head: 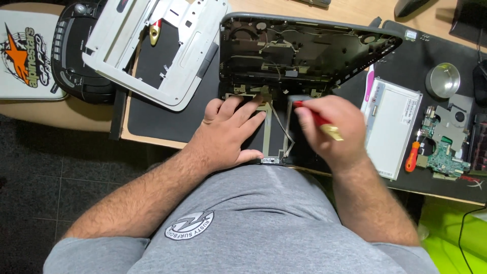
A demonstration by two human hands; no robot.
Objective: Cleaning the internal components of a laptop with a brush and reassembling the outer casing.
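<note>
- My left hand (231,133) lies flat, fingers spread, grasping nothing, pressing on the opened laptop shell (304,48) at the desk's near edge.
- My right hand (332,129) is clenched around a red-handled screwdriver (317,119), its tip at the shell's inner frame.
- A loose screen panel (390,127) and a circuit board (444,149) lie toward the desk's right edge.

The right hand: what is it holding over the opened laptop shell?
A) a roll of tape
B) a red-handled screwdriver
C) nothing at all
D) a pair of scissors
B: the right hand grips a screwdriver with a red handle and yellowish end above the opened laptop shell, while the left hand lies flat on the shell's lower part.
</note>
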